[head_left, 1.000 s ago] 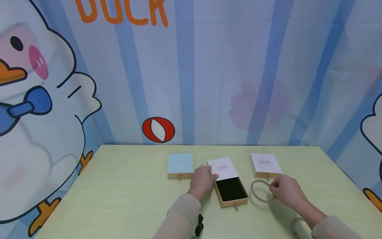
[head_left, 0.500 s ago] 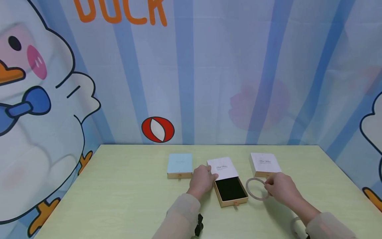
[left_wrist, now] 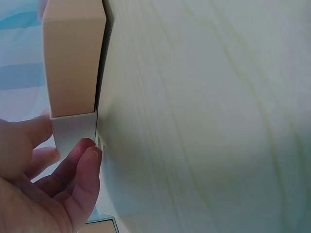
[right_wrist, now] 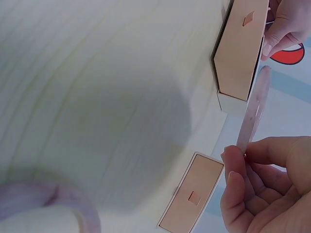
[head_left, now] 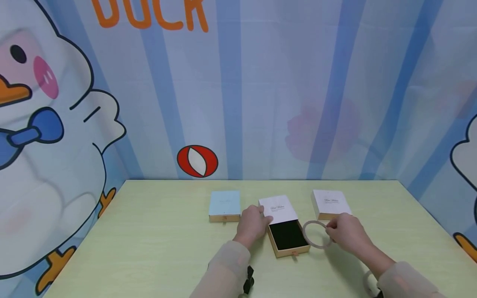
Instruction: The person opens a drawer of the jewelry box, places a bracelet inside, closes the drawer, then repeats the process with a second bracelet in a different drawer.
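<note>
A white drawer-style jewelry box (head_left: 278,209) sits mid-table, its tan drawer (right_wrist: 240,48) pulled out toward me and showing a dark lining (head_left: 287,236). My left hand (head_left: 250,225) holds the white sleeve at its left side, thumb on the top and fingers curled against the side. Between thumb and fingertips, my right hand (head_left: 349,232) pinches a pale pinkish bangle (right_wrist: 253,109). The ring is raised above the table, its left edge overlapping the drawer's right edge in the head view. A second bangle (right_wrist: 85,208) lies on the table near the right forearm.
Left of the middle box stands a closed light-blue box (head_left: 225,203). Another closed white box (head_left: 331,203) is at the right, just behind my right hand. A patterned blue curtain (head_left: 261,103) rises behind the table's (head_left: 167,231) back edge.
My right hand has moved left with the pinched bangle, from beside the drawer to its right edge. The left hand and the boxes have stayed put.
</note>
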Tool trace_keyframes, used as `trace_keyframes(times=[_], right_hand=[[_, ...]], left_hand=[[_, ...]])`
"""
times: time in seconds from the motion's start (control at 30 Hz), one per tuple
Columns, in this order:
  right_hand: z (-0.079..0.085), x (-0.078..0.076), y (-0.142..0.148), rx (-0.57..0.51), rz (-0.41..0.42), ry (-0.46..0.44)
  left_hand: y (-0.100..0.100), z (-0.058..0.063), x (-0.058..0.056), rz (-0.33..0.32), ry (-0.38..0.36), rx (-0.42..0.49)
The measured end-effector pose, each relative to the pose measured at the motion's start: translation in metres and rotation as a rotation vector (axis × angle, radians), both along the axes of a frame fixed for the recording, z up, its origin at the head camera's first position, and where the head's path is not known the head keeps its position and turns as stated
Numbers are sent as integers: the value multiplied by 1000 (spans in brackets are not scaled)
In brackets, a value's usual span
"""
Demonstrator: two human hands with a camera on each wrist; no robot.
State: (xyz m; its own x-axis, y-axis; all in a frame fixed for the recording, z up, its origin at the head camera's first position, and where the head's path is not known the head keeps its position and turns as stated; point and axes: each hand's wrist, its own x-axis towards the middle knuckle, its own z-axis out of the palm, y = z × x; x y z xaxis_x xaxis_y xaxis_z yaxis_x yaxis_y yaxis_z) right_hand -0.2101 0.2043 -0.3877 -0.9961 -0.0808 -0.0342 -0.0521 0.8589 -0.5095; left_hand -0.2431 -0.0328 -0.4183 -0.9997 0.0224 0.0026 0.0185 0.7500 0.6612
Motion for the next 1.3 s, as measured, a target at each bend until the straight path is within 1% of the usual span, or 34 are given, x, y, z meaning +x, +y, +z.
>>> trace_keyframes(times=[0.2,0.43,0.7,0.93,1.07,1.3], right_hand=[[0,0,-4,-5,15,14],[0,-1,-10,-12,35,43],[2,0,-16,-26,32,27],[3,1,-22,-34,35,43],[3,0,-25,-26,35,46],[4,0,-29,-25,35,78]], left_hand=[[-1,2,0,-11,-5,15],[0,3,2,12,-22,12],[1,2,1,20,-13,-19],[1,2,0,27,-20,12],[0,1,0,19,-19,26],[0,3,1,21,-28,40]])
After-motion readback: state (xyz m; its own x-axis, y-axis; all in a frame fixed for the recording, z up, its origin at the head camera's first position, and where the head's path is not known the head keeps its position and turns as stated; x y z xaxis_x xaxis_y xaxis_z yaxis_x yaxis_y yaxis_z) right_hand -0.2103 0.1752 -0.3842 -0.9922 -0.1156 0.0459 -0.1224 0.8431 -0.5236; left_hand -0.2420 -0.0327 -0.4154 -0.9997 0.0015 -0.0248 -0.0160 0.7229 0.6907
